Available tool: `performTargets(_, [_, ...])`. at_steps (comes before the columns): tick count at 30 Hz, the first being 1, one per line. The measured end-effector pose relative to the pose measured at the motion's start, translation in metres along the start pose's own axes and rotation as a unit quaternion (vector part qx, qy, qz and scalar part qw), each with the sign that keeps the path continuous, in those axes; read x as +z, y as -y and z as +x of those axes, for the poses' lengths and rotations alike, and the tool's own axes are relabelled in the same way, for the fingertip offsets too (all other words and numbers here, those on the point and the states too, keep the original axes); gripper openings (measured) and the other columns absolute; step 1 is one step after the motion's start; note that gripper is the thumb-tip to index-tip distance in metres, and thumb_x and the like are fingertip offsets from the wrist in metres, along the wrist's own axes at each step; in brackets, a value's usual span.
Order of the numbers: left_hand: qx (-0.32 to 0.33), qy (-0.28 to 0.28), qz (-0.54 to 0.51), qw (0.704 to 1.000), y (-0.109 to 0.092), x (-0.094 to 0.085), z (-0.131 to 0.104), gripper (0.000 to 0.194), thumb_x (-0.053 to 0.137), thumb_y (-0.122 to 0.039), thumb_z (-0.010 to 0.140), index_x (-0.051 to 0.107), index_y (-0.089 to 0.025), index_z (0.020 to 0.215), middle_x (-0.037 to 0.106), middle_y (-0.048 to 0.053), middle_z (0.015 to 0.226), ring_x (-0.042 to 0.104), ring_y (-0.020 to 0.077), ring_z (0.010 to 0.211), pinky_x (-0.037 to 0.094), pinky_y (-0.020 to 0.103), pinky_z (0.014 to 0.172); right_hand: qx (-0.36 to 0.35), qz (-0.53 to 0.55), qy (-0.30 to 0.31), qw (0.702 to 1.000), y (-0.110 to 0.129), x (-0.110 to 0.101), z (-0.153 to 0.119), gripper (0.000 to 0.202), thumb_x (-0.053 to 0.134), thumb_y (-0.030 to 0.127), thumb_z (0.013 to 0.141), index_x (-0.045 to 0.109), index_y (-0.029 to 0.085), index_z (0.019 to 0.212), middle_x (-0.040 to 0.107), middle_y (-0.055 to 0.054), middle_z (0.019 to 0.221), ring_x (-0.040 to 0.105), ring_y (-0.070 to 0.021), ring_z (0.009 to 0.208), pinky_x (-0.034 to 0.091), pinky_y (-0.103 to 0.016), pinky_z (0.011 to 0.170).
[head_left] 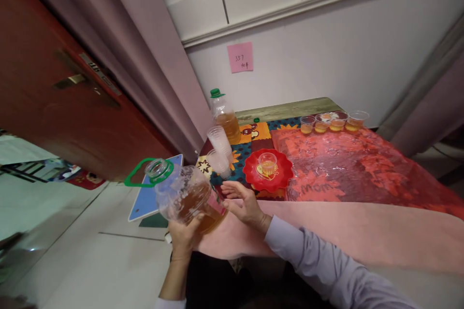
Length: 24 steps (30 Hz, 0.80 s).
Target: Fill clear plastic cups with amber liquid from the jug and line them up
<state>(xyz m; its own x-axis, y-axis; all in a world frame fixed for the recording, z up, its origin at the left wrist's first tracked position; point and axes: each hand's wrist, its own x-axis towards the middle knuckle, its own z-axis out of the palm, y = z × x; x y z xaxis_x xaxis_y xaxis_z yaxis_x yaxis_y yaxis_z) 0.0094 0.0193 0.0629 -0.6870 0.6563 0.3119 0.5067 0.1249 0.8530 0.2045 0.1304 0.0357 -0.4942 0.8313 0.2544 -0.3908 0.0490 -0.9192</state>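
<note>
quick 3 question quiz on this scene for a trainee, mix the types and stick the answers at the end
1. True or false: the left hand holds the open bottle by its green handle.
2. The cap on the standing bottle is: a) red b) green c) white
3. Fill in the number: the red plate holds ___ clear cup(s).

Key: 1 false; 2 b; 3 one
</note>
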Motion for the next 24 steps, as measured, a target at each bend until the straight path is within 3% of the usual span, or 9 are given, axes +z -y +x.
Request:
performTargets(3, [-0.011,-0.002,0.002,1.000,0.013,0.005,-0.007,0.089,0.084,-0.074,0.067,0.060,-0.021,0.134,0.077,0.017,0.122,0.075,0.0394,0.124,0.057,0.059,0.116,-0.035,-0.074,-0.012,0.997,0.021,-0.009,-0.004,0.033,0.084,0.050,0.093,0.081,0.029,0.118,0.085,-0.008,0.113,0.081,-0.0294,0.102,0.065,-0.051,0.098])
performTargets(6, [-0.007,-0.001,-0.002,1.000,0.022,0.012,-0.012,0.085,0.081,-0.074,0.069,0.062,-0.020,0.132,0.075,0.019,0.126,0.073,0.0403,0.128,0.054,0.061,0.120,-0.099,-0.215,-0.006,0.972,0.053,-0.044,0.007,0.023,0.078,0.049,0.098,0.083,0.028,0.108,0.085,-0.008,0.104,0.080,-0.0286,0.095,0.065,-0.047,0.089])
performTargets(9, [-0.006,0.008,-0.002,1.000,0.026,0.015,-0.014,0.078,0.080,-0.074,0.068,0.066,-0.021,0.123,0.076,0.018,0.122,0.074,0.0405,0.125,0.053,0.061,0.121,-0.131,-0.380,-0.043,0.915,0.082,-0.100,0.032,0.026,0.075,0.048,0.099,0.083,0.027,0.111,0.085,-0.011,0.113,0.079,-0.0309,0.106,0.062,-0.048,0.099])
performTargets(12, [-0.016,0.035,0.014,0.999,0.023,0.015,-0.014,0.068,0.077,-0.077,0.069,0.070,-0.024,0.111,0.079,0.015,0.112,0.075,0.0400,0.122,0.055,0.058,0.119,-0.097,-0.544,-0.035,0.832,0.093,-0.152,0.058,0.049,0.079,0.055,0.093,0.079,0.021,0.129,0.077,-0.020,0.138,0.073,-0.0390,0.130,0.055,-0.057,0.115])
performTargets(14, [-0.013,0.039,0.018,0.999,0.020,0.015,-0.013,0.067,0.076,-0.079,0.068,0.071,-0.024,0.108,0.081,0.015,0.110,0.075,0.0401,0.122,0.056,0.057,0.119,-0.051,-0.617,-0.022,0.785,0.089,-0.174,0.070,0.071,0.085,0.065,0.085,0.076,0.017,0.137,0.066,-0.027,0.156,0.061,-0.0470,0.147,0.044,-0.067,0.125])
performTargets(16, [-0.005,0.035,0.018,0.999,0.019,0.014,-0.013,0.068,0.076,-0.079,0.068,0.071,-0.024,0.109,0.082,0.015,0.112,0.075,0.0399,0.123,0.055,0.058,0.120,-0.009,-0.654,-0.003,0.756,0.081,-0.183,0.076,0.086,0.089,0.071,0.080,0.073,0.015,0.143,0.055,-0.031,0.166,0.050,-0.0518,0.157,0.031,-0.076,0.130])
performTargets(18, [-0.003,0.026,0.017,1.000,0.021,0.014,-0.013,0.068,0.076,-0.079,0.068,0.071,-0.024,0.108,0.082,0.015,0.111,0.076,0.0402,0.120,0.055,0.059,0.120,0.015,-0.670,0.019,0.742,0.074,-0.183,0.079,0.088,0.090,0.070,0.079,0.072,0.013,0.144,0.049,-0.033,0.171,0.043,-0.0529,0.162,0.021,-0.081,0.132])
performTargets(24, [0.016,0.046,0.026,0.998,0.040,0.011,-0.010,0.055,0.075,-0.074,0.075,0.070,-0.025,0.100,0.081,0.014,0.105,0.078,0.0402,0.113,0.053,0.062,0.121,0.006,-0.661,0.052,0.749,0.068,-0.169,0.082,0.069,0.092,0.060,0.080,0.077,0.014,0.129,0.046,-0.031,0.173,0.038,-0.0508,0.166,0.013,-0.081,0.135])
